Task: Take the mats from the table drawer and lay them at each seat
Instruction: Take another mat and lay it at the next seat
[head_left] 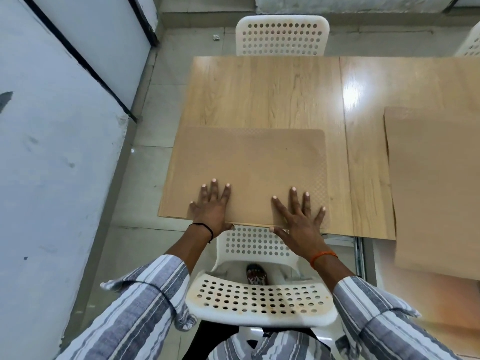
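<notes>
A tan textured mat (249, 162) lies flat on the wooden table (272, 92) at the near left seat, its near edge along the table's front edge. My left hand (211, 203) rests palm down on the mat's near left part, fingers spread. Flat on the mat's near right part lies my right hand (298, 216), fingers apart, thumb at the table edge. Neither hand grips anything. A stack of more tan mats (436, 183) lies at the right, overhanging the table's front edge.
A white perforated chair (259, 300) stands between me and the table. Another white chair (281, 35) faces the far side, and part of a third (470, 42) shows at the far right. A pale wall (52, 152) runs along the left.
</notes>
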